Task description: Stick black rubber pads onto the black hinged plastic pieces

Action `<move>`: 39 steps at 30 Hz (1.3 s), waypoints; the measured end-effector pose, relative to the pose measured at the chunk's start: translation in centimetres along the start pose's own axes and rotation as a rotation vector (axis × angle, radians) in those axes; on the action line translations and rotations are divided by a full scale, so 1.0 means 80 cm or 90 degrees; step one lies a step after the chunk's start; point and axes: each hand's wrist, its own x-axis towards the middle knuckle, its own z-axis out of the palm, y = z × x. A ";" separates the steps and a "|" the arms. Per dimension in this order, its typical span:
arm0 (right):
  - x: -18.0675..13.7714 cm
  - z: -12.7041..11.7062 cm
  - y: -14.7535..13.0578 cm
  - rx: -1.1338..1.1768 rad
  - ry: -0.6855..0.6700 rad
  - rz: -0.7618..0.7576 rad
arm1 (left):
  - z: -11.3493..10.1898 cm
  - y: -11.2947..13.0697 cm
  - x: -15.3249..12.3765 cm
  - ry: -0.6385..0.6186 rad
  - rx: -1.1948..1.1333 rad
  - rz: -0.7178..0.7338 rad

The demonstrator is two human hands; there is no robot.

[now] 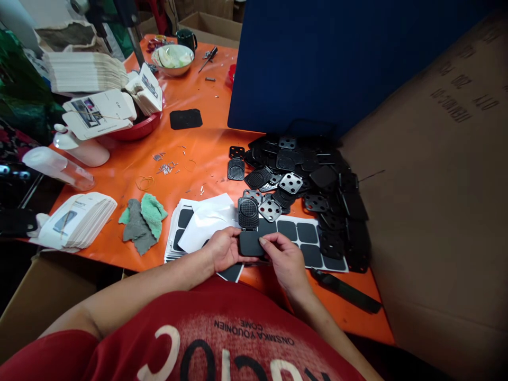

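Between my hands is a hinged black plastic holder (248, 211); its upper leaf has a round ribbed pattern, and a flat black square pad (251, 244) covers its lower leaf. My left hand (227, 247) grips the lower leaf from the left, fingers underneath. My right hand (284, 259) pinches the pad's right edge between thumb and fingers. Beneath and to the right lies a white sheet of black square stickers (307, 233). A stack of similar sheets (174, 233), with loose white backing paper (212, 217) on top, is left of my hands.
A heap of black hinged holders (301, 164) lies ahead right, beside a blue panel (337, 63) and cardboard (428, 185). Cloths (143, 222), small metal pins (166, 168), folded boxes (79, 217) and bottles (81, 148) are left. A black-handled tool (345, 291) lies near the front edge.
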 end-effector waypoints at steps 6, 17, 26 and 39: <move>-0.003 0.002 -0.005 -0.089 0.012 -0.043 | 0.001 -0.002 -0.001 0.008 0.001 0.014; -0.008 0.002 -0.005 -0.243 0.021 -0.171 | -0.003 -0.009 0.000 -0.019 0.002 0.065; -0.018 0.002 -0.026 -0.674 0.074 -0.485 | 0.005 -0.033 -0.010 -0.042 0.117 0.237; 0.018 -0.003 -0.020 -0.495 -0.146 -0.477 | -0.068 0.057 -0.149 0.194 0.246 0.500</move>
